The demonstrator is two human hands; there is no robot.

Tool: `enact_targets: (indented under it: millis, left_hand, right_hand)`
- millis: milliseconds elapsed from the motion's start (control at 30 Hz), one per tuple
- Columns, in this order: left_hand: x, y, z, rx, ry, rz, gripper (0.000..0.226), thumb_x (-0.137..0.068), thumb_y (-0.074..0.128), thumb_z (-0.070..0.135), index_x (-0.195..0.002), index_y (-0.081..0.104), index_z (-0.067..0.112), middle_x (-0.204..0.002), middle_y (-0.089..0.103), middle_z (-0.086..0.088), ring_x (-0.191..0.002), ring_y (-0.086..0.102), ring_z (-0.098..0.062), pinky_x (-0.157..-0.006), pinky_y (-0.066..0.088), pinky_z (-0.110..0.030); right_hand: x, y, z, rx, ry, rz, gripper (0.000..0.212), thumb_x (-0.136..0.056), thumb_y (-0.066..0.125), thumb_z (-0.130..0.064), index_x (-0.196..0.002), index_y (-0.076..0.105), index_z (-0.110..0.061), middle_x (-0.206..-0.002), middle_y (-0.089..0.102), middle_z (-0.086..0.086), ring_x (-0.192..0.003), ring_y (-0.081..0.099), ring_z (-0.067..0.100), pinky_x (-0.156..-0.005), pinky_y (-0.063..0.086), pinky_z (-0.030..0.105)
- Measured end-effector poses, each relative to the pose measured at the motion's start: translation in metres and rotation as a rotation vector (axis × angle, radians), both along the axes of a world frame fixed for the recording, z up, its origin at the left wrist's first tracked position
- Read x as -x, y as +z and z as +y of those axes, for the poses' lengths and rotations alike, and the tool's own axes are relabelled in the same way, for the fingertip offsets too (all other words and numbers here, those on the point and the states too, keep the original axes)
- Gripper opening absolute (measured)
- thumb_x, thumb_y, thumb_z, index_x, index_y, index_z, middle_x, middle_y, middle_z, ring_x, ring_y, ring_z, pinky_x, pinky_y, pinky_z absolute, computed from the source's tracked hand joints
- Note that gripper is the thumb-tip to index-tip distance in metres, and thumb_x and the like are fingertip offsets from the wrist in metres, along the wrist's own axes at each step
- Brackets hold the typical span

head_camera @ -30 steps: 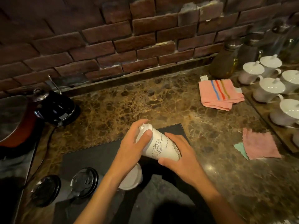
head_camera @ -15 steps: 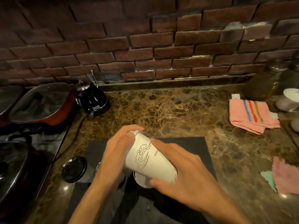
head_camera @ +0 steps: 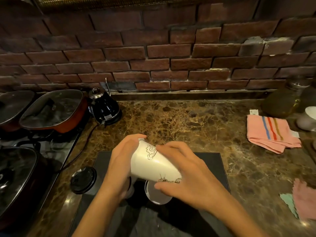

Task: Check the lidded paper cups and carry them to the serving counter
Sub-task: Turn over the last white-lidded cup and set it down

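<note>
Both my hands hold one white paper cup with a line drawing, tilted on its side above the black mat. My left hand wraps its narrow far end; my right hand grips its wider near end. Under my right hand a second white cup stands on the mat with no lid on it. A cup with a black lid stands at the mat's left edge. Another cup is mostly hidden under my left wrist.
A black kettle with its cord and lidded red pans stand at the left. A striped pink towel, dark jars and a white cup sit right. Small pink and green cloths lie near right. Brick wall behind.
The view has swung left and up, bringing the pans into sight. The cup has turned in my hands, so its drawing now faces further away, and my right hand has shifted over it.
</note>
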State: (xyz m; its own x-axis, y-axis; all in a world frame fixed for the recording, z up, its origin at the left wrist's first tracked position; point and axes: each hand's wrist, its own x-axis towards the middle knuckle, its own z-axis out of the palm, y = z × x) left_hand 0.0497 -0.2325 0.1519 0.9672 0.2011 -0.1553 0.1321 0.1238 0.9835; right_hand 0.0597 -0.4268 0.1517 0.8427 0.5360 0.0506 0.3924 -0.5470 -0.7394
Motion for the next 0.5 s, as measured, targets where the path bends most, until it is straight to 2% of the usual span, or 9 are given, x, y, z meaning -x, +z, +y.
enact_targets:
  millis: [67,133,200,267,300,367,433,500]
  left_hand:
    - [-0.003,0.002,0.004,0.014,-0.014,0.044,0.039,-0.084,0.054,0.038,-0.110,0.073,0.017,-0.100,0.075,-0.014,-0.078,0.071,-0.017,-0.055,0.055,-0.029]
    - [-0.004,0.003,0.008,-0.006,-0.043,0.026,0.040,-0.081,0.059,0.044,-0.108,0.075,0.020,-0.103,0.075,-0.013,-0.082,0.071,-0.019,-0.060,0.056,-0.030]
    - [-0.003,0.004,0.011,-0.031,-0.047,-0.029,0.043,-0.082,0.058,0.048,-0.108,0.074,0.018,-0.103,0.074,-0.011,-0.088,0.070,-0.026,-0.068,0.055,-0.037]
    - [-0.001,0.006,0.012,-0.078,-0.041,-0.115,0.041,-0.087,0.053,0.046,-0.109,0.071,0.016,-0.107,0.071,-0.014,-0.094,0.068,-0.036,-0.072,0.053,-0.045]
    - [0.000,0.007,0.012,-0.100,-0.045,-0.157,0.042,-0.088,0.052,0.046,-0.110,0.071,0.016,-0.108,0.070,-0.015,-0.096,0.066,-0.039,-0.072,0.053,-0.048]
    - [0.001,0.010,0.011,-0.132,-0.062,-0.208,0.043,-0.087,0.050,0.049,-0.110,0.070,0.018,-0.108,0.068,-0.015,-0.095,0.064,-0.044,-0.069,0.050,-0.050]
    - [0.000,0.012,0.010,-0.145,-0.053,-0.204,0.042,-0.087,0.051,0.050,-0.109,0.071,0.020,-0.107,0.069,-0.013,-0.095,0.064,-0.043,-0.069,0.050,-0.048]
    - [-0.002,0.012,0.008,-0.121,-0.018,-0.157,0.038,-0.088,0.053,0.046,-0.107,0.072,0.019,-0.107,0.069,-0.015,-0.091,0.067,-0.036,-0.067,0.053,-0.040]
  right_hand:
    - [0.003,0.006,0.008,0.141,0.056,-0.177,0.079,-0.079,0.066,-0.059,-0.144,0.022,-0.053,-0.139,0.036,-0.024,-0.118,0.055,0.012,-0.088,0.052,0.036]
    - [0.003,0.010,0.012,0.152,0.058,-0.160,0.080,-0.080,0.063,-0.060,-0.148,0.021,-0.052,-0.139,0.041,-0.023,-0.123,0.051,0.010,-0.096,0.047,0.038]
    - [-0.002,0.012,0.011,0.050,0.027,-0.033,0.080,-0.076,0.067,-0.059,-0.147,0.031,-0.054,-0.133,0.051,-0.026,-0.121,0.052,0.002,-0.096,0.047,0.035]
    - [-0.009,0.012,0.008,-0.219,-0.005,0.246,0.069,-0.073,0.079,-0.046,-0.137,0.052,-0.049,-0.125,0.063,-0.021,-0.109,0.062,0.002,-0.087,0.054,0.031]
    - [-0.012,0.012,0.007,-0.371,-0.004,0.399,0.062,-0.073,0.083,-0.038,-0.131,0.062,-0.042,-0.121,0.068,-0.015,-0.104,0.067,0.008,-0.083,0.057,0.033]
    - [-0.014,0.011,0.006,-0.539,-0.011,0.584,0.055,-0.072,0.083,-0.036,-0.124,0.069,-0.032,-0.121,0.070,-0.004,-0.108,0.070,0.022,-0.087,0.059,0.045]
    - [-0.016,0.009,0.006,-0.533,-0.020,0.567,0.058,-0.070,0.080,-0.046,-0.125,0.068,-0.032,-0.123,0.069,-0.004,-0.112,0.068,0.023,-0.094,0.057,0.051]
    - [-0.015,0.008,0.004,-0.444,-0.064,0.449,0.062,-0.068,0.075,-0.056,-0.127,0.064,-0.038,-0.122,0.067,-0.013,-0.110,0.067,0.010,-0.095,0.057,0.046]
